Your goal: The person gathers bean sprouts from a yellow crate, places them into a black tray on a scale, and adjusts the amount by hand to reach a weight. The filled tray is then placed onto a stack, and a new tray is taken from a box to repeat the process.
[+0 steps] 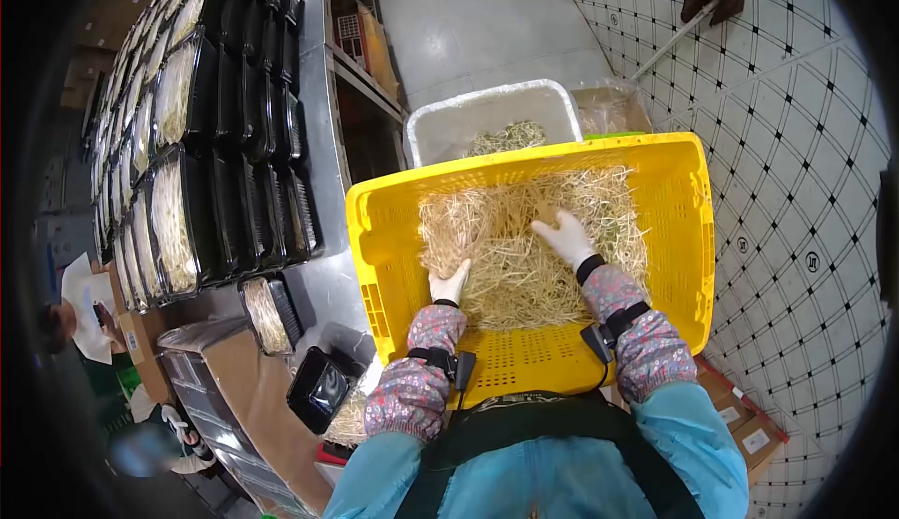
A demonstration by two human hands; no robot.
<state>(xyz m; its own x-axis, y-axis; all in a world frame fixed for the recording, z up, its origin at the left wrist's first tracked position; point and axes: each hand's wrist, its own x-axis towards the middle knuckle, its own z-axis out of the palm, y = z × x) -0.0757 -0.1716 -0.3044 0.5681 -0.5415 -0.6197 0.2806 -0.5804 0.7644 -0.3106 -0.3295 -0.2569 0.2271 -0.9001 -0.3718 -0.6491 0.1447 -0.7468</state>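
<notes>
A large yellow plastic crate [524, 369] stands tilted in front of me, with a heap of pale bean sprouts [524, 285] inside. My left hand [451, 285], in a white glove, is closed on a loose clump of sprouts at the heap's left side; its fingers are mostly buried under them. My right hand [567, 240], gloved too, grips sprouts near the heap's middle right, thumb toward the left and fingertips partly hidden. Strands between the two hands look blurred.
Stacked black trays of sprouts [173, 229] fill the metal table [328, 285] at left. An empty black tray [323, 390] lies nearer me. Behind the crate stands a white bin [435, 135] with more sprouts. A patterned wall [777, 172] rises at right; another person's hand [173, 421] shows lower left.
</notes>
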